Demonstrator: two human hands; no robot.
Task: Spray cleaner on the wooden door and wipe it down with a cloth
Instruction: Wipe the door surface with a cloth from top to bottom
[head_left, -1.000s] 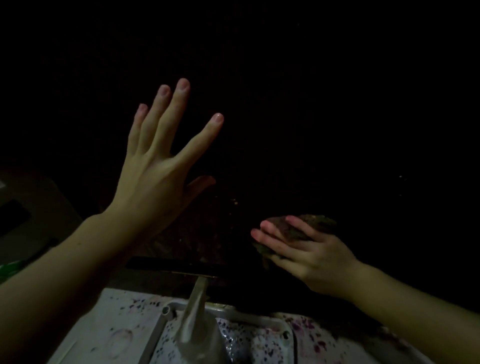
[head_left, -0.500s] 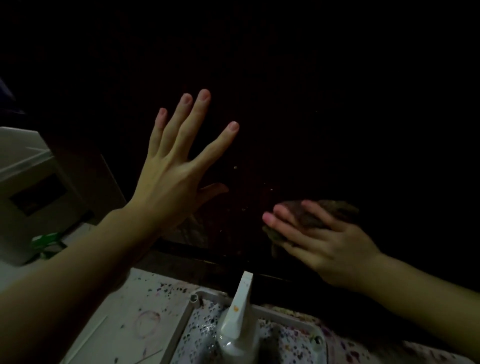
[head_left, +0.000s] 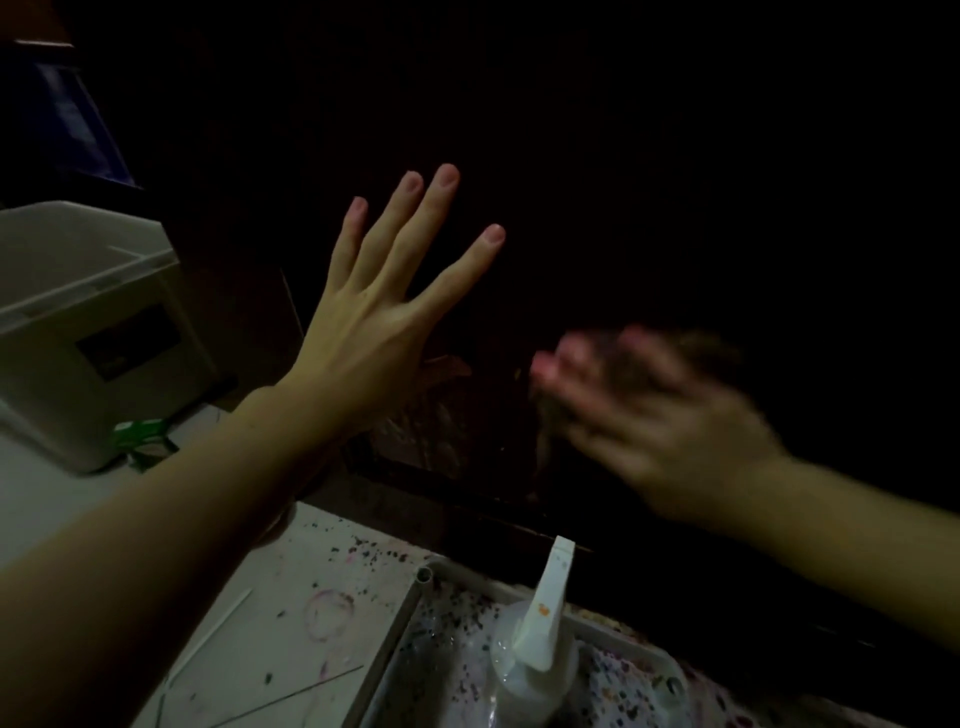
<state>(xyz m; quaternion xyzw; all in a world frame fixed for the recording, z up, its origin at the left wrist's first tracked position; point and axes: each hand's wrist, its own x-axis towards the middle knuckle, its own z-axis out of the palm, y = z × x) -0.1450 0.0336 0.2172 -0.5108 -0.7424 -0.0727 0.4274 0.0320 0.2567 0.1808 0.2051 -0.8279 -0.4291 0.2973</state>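
Note:
The dark wooden door (head_left: 597, 182) fills the upper view, nearly black in the dim light. My left hand (head_left: 379, 322) lies flat against it with fingers spread, holding nothing. My right hand (head_left: 654, 410), blurred by motion, presses a dark brownish cloth (head_left: 701, 345) onto the lower door panel. A white spray bottle (head_left: 535, 644) stands below the hands, its nozzle pointing up toward the door, untouched by either hand.
The bottle stands in a white tray (head_left: 400, 618) on a paint-speckled floor (head_left: 270, 623). A white plastic box (head_left: 88, 332) stands at left with a green item (head_left: 143, 436) beside it. The door's bottom edge (head_left: 467, 488) runs just above the tray.
The view has shifted so the box at left shows more. My right hand with the cloth has moved fast across the lower door. The left hand stays flat on the door.

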